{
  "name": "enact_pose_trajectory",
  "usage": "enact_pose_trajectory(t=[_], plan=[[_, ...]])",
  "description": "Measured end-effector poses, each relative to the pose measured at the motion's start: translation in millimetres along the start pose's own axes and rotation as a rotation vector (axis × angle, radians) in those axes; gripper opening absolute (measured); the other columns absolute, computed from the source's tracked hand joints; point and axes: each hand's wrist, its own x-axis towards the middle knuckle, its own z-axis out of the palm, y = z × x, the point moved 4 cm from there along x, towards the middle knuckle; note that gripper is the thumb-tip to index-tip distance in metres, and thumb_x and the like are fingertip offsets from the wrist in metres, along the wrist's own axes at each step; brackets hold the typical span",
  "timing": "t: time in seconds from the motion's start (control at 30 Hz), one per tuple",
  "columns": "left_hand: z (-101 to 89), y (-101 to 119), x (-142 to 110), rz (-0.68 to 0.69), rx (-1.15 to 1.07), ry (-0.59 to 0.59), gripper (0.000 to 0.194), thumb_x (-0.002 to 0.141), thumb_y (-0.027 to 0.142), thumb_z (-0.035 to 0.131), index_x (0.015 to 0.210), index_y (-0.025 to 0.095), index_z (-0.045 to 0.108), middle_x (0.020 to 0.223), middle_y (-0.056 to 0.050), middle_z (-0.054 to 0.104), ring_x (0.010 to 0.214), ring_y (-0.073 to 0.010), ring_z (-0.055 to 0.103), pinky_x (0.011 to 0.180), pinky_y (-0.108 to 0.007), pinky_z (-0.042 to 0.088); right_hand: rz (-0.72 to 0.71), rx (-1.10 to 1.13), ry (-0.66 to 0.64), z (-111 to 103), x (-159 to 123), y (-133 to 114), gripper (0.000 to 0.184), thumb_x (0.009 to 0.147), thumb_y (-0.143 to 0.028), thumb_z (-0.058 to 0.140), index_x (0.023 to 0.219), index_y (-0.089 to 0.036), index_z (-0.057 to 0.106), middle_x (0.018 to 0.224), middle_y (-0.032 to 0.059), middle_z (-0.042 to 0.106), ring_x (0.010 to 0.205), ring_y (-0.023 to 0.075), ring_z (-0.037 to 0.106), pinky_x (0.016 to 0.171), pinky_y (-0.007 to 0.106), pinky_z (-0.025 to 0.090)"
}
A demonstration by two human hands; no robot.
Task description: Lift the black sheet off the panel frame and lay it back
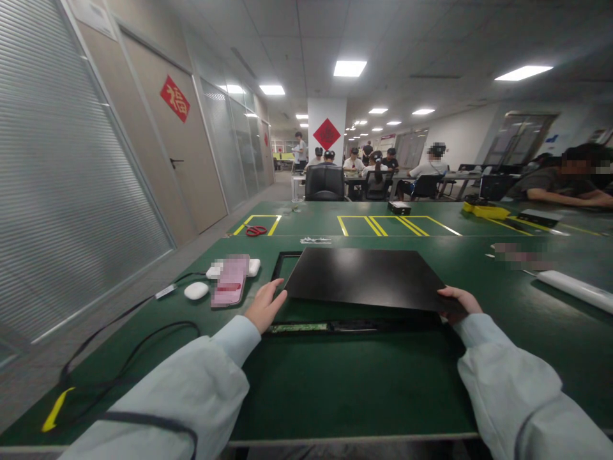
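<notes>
A flat black panel [364, 276] is tilted up at its near edge above a black frame [282, 259] that lies on the green table [345, 383]. My left hand [264, 306] grips the panel's near left corner, fingers curled under it. At the near right corner my right hand [457, 301] holds the panel the same way. Under the raised edge a green circuit strip [299, 327] shows along the frame's near side. Both my sleeves are pale blue.
Left of the panel lie a white oval device [196, 291], a pink blurred object [230, 281] and black cables [124, 358]. Red scissors [255, 230] and yellow floor-tape boxes sit farther back. A white bar [575, 287] lies at right. Several people sit at far tables.
</notes>
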Motion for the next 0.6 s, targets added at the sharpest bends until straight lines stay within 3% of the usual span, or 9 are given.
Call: enact_pose_trajectory(t=[0.3,0.4,0.6], plan=[[2.5,3.2,-1.6,-0.125,-0.145,-0.024,0.075,0.088,0.065,0.053,0.143,0.015,0.059,0.152,-0.024,0.061,0.141,-0.0376,0.062,0.124,-0.054,0.041,-0.017,-0.006,0.032,5.5,-11.8,-0.8,0.021,0.067,-0.016,0.071,0.086,-0.023,0.068,0.058,0.0010,0.061,0.041,0.0148,0.053,0.031,0.022,0.039],[3.7,5.9,-2.5,-0.157,-0.211,-0.068,0.078,0.087,0.068,0.054,0.145,0.015,0.056,0.144,-0.023,0.069,0.141,-0.0372,0.062,0.124,-0.054,0.040,-0.009,-0.015,0.021,3.9,-11.9,-1.4,0.021,0.067,-0.014,0.071,0.085,-0.023,0.067,0.059,0.0010,0.062,0.043,0.0153,0.055,0.032,0.023,0.040],[3.3,4.4,-2.2,-0.158,-0.409,-0.063,0.079,0.079,0.068,0.072,0.138,0.017,0.059,0.127,-0.019,0.076,0.133,-0.0371,0.067,0.115,-0.052,0.048,0.008,-0.011,-0.033,4.9,-9.9,-2.5,0.015,0.068,-0.012,0.069,0.077,-0.022,0.064,0.057,0.0015,0.061,0.041,0.0153,0.055,0.032,0.023,0.042]])
